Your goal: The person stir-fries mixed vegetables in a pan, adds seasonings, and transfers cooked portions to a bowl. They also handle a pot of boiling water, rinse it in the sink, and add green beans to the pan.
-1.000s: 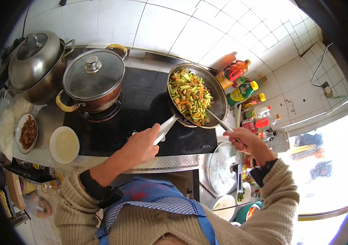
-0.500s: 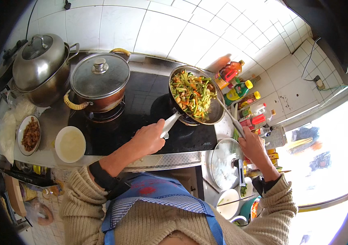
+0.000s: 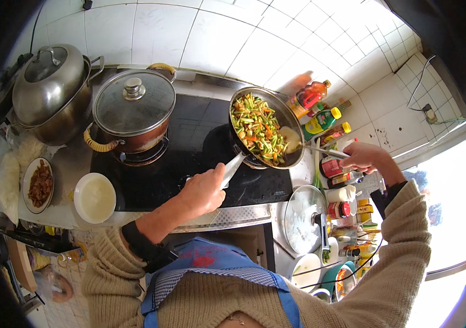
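On the right burner sits a frying pan point(image 3: 297, 123) filled with chopped stir-fried vegetables point(image 3: 255, 130), mostly green with orange bits. My left hand point(image 3: 203, 190) is closed around the pan's pale handle point(image 3: 233, 167). Closed on the grip of a long metal spatula point(image 3: 323, 151) is my right hand point(image 3: 365, 157), held out to the pan's right. The spatula's rounded head rests inside the pan, against the right edge of the vegetables.
A lidded pot point(image 3: 134, 123) stands on the left burner, beside a large steel pot point(image 3: 52, 90). Left on the counter are a plate of browned meat point(image 3: 40, 185) and a bowl of pale liquid point(image 3: 95, 198). Sauce bottles point(image 3: 320, 121) line the right; a glass lid point(image 3: 303, 218) lies nearer.
My right hand has swung outward to the right and up, bringing the spatula's head to the pan's right side. The vegetables have shifted and lie more heaped. My left hand keeps its grip.
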Tool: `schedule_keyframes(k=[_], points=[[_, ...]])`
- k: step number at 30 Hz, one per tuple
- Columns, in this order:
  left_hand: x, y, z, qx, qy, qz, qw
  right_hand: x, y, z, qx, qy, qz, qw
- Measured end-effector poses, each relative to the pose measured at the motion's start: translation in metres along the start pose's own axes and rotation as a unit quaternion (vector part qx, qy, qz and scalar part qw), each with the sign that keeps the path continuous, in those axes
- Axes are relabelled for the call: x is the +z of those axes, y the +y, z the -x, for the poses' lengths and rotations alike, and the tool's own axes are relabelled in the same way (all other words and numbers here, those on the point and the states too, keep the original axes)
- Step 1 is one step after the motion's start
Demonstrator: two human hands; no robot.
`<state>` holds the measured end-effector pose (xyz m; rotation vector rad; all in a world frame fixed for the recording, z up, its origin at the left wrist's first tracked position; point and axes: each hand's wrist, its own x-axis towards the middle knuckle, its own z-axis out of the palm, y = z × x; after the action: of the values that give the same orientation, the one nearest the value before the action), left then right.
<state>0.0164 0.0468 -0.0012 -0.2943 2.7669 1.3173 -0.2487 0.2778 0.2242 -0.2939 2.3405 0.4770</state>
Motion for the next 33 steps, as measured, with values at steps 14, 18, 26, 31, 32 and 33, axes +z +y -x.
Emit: schedule_keyframes(k=[14, 18, 26, 31, 32, 33], points=[[0.000, 0.007, 0.002, -0.022, -0.008, 0.025, 0.999, 0.110, 0.001, -0.026, -0.127, -0.203, -0.530, 0.813], [0.008, -0.001, 0.005, 0.015, 0.036, 0.019, 0.999, 0.137, -0.036, -0.018, -0.220, -0.188, -0.596, 0.749], [0.006, 0.003, 0.002, 0.023, 0.046, 0.002, 0.999, 0.188, -0.073, -0.063, -0.218, -0.210, -0.800, 0.519], [-0.007, -0.003, 0.000, 0.028, 0.041, -0.018, 0.999, 0.205, -0.052, -0.049, -0.264, -0.154, -0.775, 0.554], [-0.012, -0.008, 0.000, 0.037, 0.045, -0.024, 0.998, 0.208, -0.049, -0.049, -0.267, -0.141, -0.772, 0.559], [-0.017, -0.011, -0.001, 0.047, 0.047, -0.030, 0.997, 0.209, -0.045, -0.047, -0.267, -0.123, -0.766, 0.571]])
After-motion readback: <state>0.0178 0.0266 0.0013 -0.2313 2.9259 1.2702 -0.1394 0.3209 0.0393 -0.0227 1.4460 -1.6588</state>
